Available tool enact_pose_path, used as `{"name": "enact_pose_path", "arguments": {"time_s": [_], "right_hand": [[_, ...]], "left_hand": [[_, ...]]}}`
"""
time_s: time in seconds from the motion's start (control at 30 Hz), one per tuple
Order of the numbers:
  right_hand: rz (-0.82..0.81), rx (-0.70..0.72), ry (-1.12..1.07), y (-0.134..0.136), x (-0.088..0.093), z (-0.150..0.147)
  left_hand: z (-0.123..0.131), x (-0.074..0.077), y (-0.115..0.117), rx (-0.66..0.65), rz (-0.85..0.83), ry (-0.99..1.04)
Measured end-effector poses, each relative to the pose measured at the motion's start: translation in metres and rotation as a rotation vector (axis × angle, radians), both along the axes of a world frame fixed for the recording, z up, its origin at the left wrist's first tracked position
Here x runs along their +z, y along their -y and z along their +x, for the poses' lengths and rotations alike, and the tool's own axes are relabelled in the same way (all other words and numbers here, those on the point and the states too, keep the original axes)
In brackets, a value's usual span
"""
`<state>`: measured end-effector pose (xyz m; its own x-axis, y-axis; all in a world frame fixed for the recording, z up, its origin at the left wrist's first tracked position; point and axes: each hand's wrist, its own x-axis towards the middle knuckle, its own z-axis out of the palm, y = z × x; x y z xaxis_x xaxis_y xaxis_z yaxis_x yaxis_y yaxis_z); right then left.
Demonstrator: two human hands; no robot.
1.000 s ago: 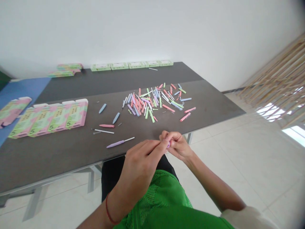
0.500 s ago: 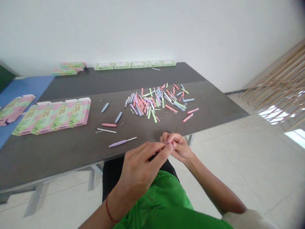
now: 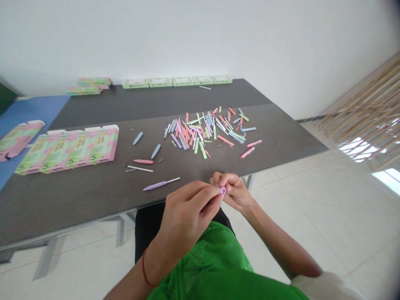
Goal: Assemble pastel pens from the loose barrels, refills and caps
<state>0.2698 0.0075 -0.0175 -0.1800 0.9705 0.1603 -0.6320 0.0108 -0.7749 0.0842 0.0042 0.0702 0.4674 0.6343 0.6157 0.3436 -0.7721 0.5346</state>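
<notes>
My right hand (image 3: 233, 191) is closed around a small purple pen part (image 3: 223, 190), whose hollow round end shows between the fingers. Thumb and fingertips of my left hand (image 3: 190, 208) pinch at the same spot, touching that part; whether they grip something else is hidden. Both hands are just in front of the table's near edge. On the table to the left of them lies a purple pen barrel (image 3: 155, 186) with a white refill (image 3: 173, 180) sticking out of it. Behind it are a loose white refill (image 3: 140, 168), a red barrel (image 3: 143, 161) and two blue pen parts (image 3: 156, 151).
A scattered heap of coloured pen parts and refills (image 3: 196, 135) covers the middle of the dark table (image 3: 268, 152). Flat printed boxes (image 3: 104, 146) overlap at the left, and green boxes (image 3: 161, 82) line the wall side. Bamboo poles (image 3: 368, 108) lean at the right.
My left fingertips have shifted slightly and tightened together beside the purple part, and its hollow end now shows. My right hand stays nearly where it was. The view has tilted a little.
</notes>
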Motion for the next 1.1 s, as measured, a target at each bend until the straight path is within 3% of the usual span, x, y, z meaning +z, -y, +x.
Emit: {"name": "enact_pose_path", "arguments": {"time_s": [0.6, 0.8, 0.97, 1.1], "right_hand": [[0.025, -0.001, -0.006, 0.000, -0.005, 0.002], [0.005, -0.003, -0.002, 0.000, -0.002, 0.001], [0.034, 0.004, -0.014, 0.000, -0.001, -0.001], [-0.003, 0.014, 0.003, -0.002, 0.001, 0.000]], "left_hand": [[-0.005, -0.006, 0.002, 0.020, 0.054, -0.107], [-0.011, 0.000, 0.004, 0.062, 0.063, -0.135], [-0.034, -0.001, -0.002, 0.149, 0.094, -0.256], [-0.074, -0.021, -0.021, 0.358, 0.093, -0.536]]}}
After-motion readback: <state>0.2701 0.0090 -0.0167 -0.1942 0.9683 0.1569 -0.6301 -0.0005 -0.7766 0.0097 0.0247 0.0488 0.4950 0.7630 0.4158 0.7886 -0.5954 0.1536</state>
